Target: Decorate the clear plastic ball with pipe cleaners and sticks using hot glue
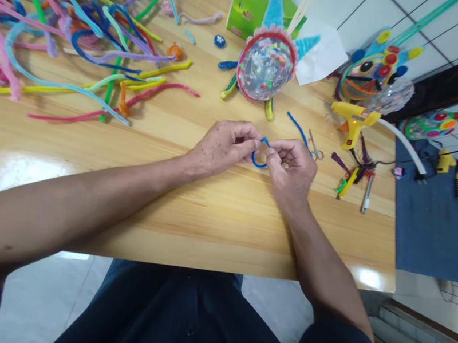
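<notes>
A blue pipe cleaner (259, 165), bent into a small loop, is held above the wooden table (204, 220). My left hand (229, 147) pinches the loop on its left side. On the other side, the fingertips of my right hand (291, 167) close on the same loop near its top. Another blue pipe cleaner (297, 125) and a pair of small scissors (316, 149) lie just beyond my right hand. Past both hands is a clear ball (267, 67) with a pink rim, light blue cones and short legs.
Many colourful pipe cleaners (82, 26) are heaped at the back left. A green packet (253, 4) stands behind the ball. To the right are a yellow glue gun (354, 122), a cutter knife (367, 194), a decorated ball (369, 72) and a dark cloth (434, 216).
</notes>
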Demonstrator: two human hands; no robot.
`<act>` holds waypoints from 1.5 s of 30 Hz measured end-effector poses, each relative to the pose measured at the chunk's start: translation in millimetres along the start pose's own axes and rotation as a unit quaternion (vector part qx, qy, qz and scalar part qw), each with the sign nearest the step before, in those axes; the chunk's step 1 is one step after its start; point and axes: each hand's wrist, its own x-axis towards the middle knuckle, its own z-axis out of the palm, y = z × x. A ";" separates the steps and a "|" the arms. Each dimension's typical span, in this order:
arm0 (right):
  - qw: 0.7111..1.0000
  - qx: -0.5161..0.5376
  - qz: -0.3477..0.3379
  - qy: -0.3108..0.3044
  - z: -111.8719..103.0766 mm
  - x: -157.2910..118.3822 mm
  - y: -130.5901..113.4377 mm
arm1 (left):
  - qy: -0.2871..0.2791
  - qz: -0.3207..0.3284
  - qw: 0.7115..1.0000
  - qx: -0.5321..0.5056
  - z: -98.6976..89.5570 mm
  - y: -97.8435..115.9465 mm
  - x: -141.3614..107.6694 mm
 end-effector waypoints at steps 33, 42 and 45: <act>1.000 0.004 -0.002 0.002 1.2 -0.6 -0.3 | 0.004 0.002 1.000 -0.004 0.1 3.0 -0.2; 1.000 0.009 -0.004 -0.004 0.0 0.3 -0.4 | -0.001 0.000 1.000 -0.021 -0.3 5.2 -0.6; 1.000 0.008 -0.003 -0.009 -0.8 1.2 -0.7 | -0.006 -0.014 1.000 -0.027 -0.2 5.6 -0.5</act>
